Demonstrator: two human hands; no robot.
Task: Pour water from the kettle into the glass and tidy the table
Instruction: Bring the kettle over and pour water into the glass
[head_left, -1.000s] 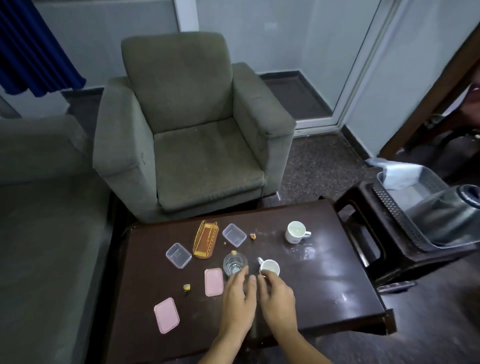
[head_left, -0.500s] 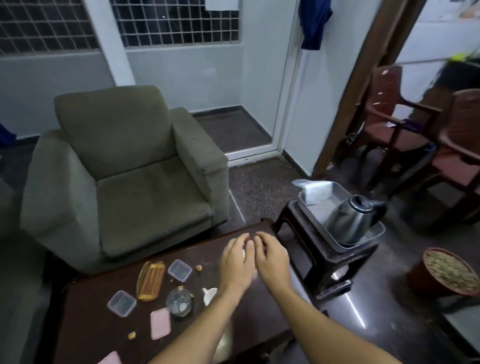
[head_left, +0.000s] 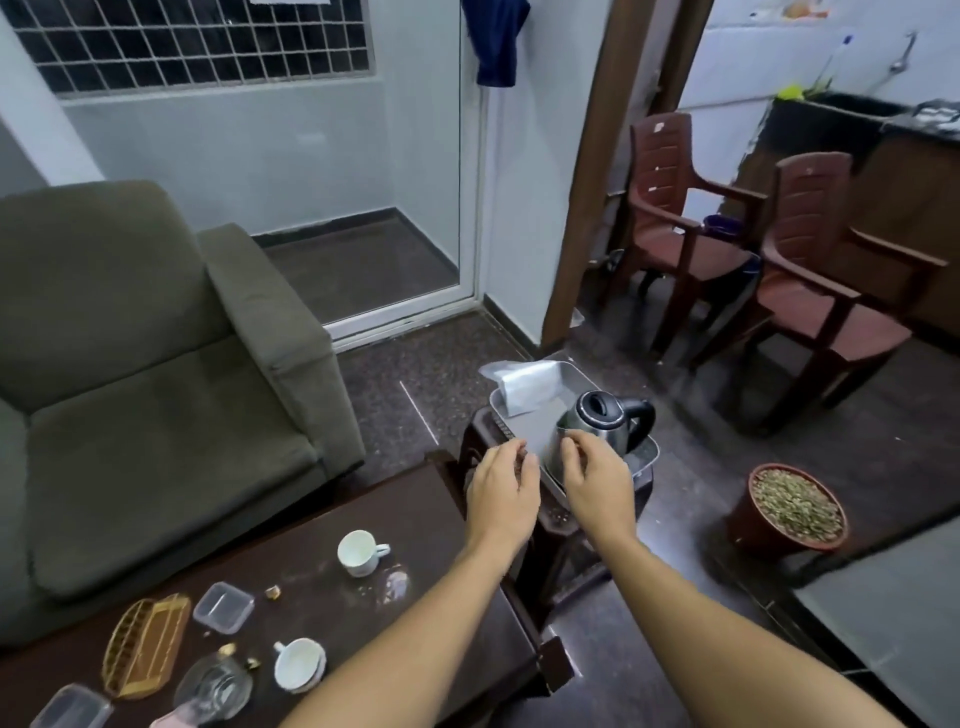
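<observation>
The table (head_left: 363, 519) fills the lower left, its near edge running toward 5 o'clock. At its 2 o'clock, just past the corner, a stool (head_left: 550, 519) carries a metal tray (head_left: 524, 431), and the kettle (head_left: 602, 423) stands upright in the tray's right end with its handle turned to 3 o'clock, away from the person. A crumpled white bag (head_left: 519, 384) lies in the tray at the kettle's 10 o'clock.

Both arms are stretched toward the tray. The left hand (head_left: 501, 493) hovers over the tray's near rim, fingers loosely curled and holding nothing. The right hand (head_left: 597, 488) sits just in front of the kettle's spout side, fingers bent and empty; whether the tips touch the steel I cannot tell.

The risks, as I judge them: the handle faces away, so a grab at the body could slip on smooth metal or, if the water is hot, burn. Pulling the kettle sideways could drag the tray off the narrow stool.

The glass (head_left: 215, 686) stands at 7 o'clock of the table, well apart from the kettle, crowded by a cup (head_left: 298, 670), a gold holder (head_left: 145, 644) and a clear box (head_left: 223, 607). A second cup (head_left: 359, 552) lies on the carrying path. A low swing could knock them, and an overshot pour would wet them.
</observation>
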